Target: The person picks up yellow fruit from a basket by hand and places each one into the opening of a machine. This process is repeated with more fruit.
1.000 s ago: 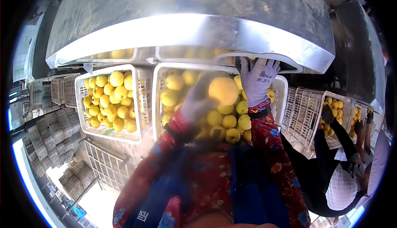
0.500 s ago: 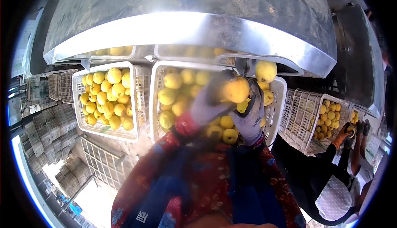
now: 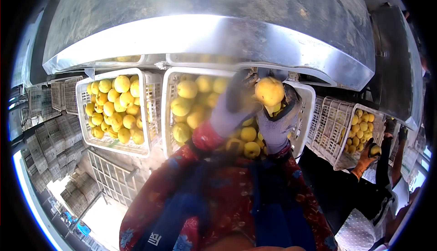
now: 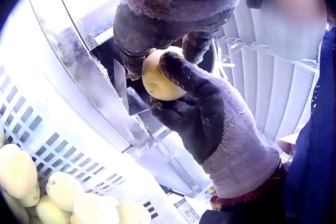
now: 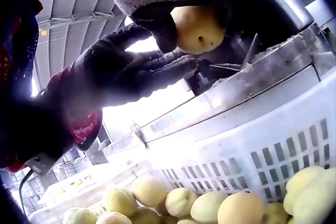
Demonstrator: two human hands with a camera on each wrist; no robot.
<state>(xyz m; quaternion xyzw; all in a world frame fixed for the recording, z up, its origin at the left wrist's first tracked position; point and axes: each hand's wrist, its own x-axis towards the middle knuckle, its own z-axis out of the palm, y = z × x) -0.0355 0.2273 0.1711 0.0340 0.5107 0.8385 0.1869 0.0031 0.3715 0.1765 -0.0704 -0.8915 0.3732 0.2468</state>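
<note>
A yellow fruit (image 3: 269, 91) is between the two gloved hands, below the metal machine's edge, over the middle crate (image 3: 166, 110). My right hand (image 3: 278, 125) grips it from below and the right. In the left wrist view, its thumb lies across the fruit (image 4: 161, 79). My left hand (image 3: 230, 107), blurred in the head view, is at the fruit's left; the left wrist view has its fingers (image 4: 135, 64) on one side of the fruit and another digit opposite. A thin metal blade (image 4: 122, 83) stands beside them. Part of the fruit is hidden behind the gloves.
A crate of yellow fruit (image 3: 79, 110) stands at the left. Above the hands extends the metal machine (image 3: 205, 34). At the right are another crate (image 3: 334, 130) and a person's orange-gloved hand (image 3: 364, 161) with a fruit. Stacked crates (image 3: 43, 148) stand farther left.
My right hand has drawn back from the machine's opening to the fruit, and my left hand has moved up and right. The fruit seen above my right hand half a second ago is no longer there.
</note>
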